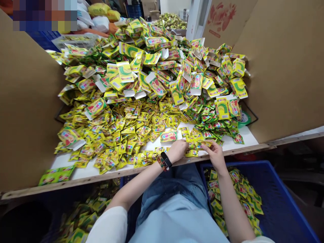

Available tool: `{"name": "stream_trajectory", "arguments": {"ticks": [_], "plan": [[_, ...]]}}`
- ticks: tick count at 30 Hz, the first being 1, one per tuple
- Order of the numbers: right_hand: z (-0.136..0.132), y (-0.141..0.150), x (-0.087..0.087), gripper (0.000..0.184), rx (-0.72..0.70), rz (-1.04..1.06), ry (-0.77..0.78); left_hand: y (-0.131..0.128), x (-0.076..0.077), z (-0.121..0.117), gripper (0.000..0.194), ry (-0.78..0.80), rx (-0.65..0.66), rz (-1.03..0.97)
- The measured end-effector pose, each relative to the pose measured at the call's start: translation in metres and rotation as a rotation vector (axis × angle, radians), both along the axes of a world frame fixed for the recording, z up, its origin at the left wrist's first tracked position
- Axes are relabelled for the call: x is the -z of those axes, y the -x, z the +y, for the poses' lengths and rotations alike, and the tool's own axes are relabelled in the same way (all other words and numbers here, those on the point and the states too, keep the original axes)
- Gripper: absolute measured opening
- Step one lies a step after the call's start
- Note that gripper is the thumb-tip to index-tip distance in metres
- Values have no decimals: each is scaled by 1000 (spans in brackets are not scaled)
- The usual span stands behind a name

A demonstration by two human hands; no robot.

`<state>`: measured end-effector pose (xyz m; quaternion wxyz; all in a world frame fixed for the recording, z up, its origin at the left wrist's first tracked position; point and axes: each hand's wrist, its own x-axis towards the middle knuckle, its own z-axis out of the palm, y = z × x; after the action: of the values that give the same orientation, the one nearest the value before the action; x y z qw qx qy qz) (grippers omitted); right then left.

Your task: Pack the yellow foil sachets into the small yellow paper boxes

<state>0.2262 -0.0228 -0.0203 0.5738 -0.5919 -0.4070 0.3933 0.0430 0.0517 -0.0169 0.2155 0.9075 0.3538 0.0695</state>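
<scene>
My right hand [216, 156] pinches a small yellow packet [204, 143] between thumb and fingers, just above the table's front edge. Close beside it, my left hand [178, 151] is closed, knuckles up, over several small yellow packets; its fingertips are hidden, so what it grips cannot be made out. Right behind the left hand, a small yellow carton [169, 136] lies on the white table top with a white end flap sticking out. More yellow packets [191, 153] lie between and below the two hands.
A big heap of yellow-green cartons [157, 84] rises behind loose yellow packets [121, 135] and green packets [210, 125]. Cardboard walls [278, 77] stand on both sides. A green tape roll [244, 118] sits at right. Below the edge, a blue crate [278, 202] holds filled cartons.
</scene>
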Motion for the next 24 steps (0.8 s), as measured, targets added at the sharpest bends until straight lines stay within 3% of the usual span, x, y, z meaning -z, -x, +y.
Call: {"name": "stream_trajectory", "arguments": {"ticks": [6,11,15,19,24], "plan": [[0,3,4,36,30,16,3,-4,3,7,16,2,31,-18],[-8,-2,4,19,67,10,-24,4,-13,11,8,17,74,-106],[-11,1,-11,17,54,3,-52,25,-34,8,5,324,-61,-491],[-1,24,-30,25,-145,-57,-64,38,-44,-4,17,660,-127,-711],[12,51,-40,16,-184,-62,-55,41,-44,-21,27,771,-240,-835]]}}
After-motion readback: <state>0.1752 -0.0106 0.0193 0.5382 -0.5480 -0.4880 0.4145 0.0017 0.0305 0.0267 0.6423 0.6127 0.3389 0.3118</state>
